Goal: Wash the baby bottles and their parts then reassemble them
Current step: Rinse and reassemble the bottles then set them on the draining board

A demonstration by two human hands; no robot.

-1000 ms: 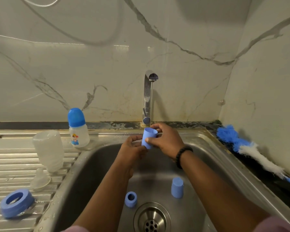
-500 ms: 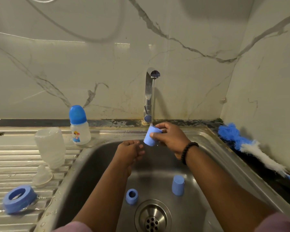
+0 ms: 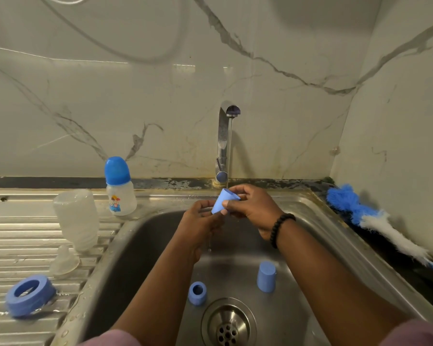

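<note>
Head view. Blue cap (image 3: 224, 201) under the thin stream from the tap (image 3: 224, 146), tilted, open mouth up and to the right, closed end down and to the left, long axis slanting toward the left hand. Right hand (image 3: 251, 208) clamped on the cap, thumb across its front, fingers curled round the rim at the back. Left hand (image 3: 200, 222) just below and to the left, fingers curled, touching the cap's lower end; whether gripping or only steadying, cannot tell. Black bead bracelet (image 3: 281, 228) on the right wrist.

Below, in the sink (image 3: 318, 221): a second blue cap (image 3: 266, 277) standing mouth down, upright, right of the drain (image 3: 229, 323); a small blue ring (image 3: 197, 293) left of the drain, opening up. Both well apart from the hands, with bare steel between.

On the ribbed bench (image 3: 15, 236) to the left: clear bottle (image 3: 76, 218) mouth down, leaning slightly; clear teat (image 3: 64, 263) just in front of it; large blue ring (image 3: 29, 294) near the front edge, tilted, in a small puddle. Capped small bottle (image 3: 119, 187) upright at the sink's back left corner. Blue and white brush (image 3: 375, 218) lying along the right rim by the wall.
</note>
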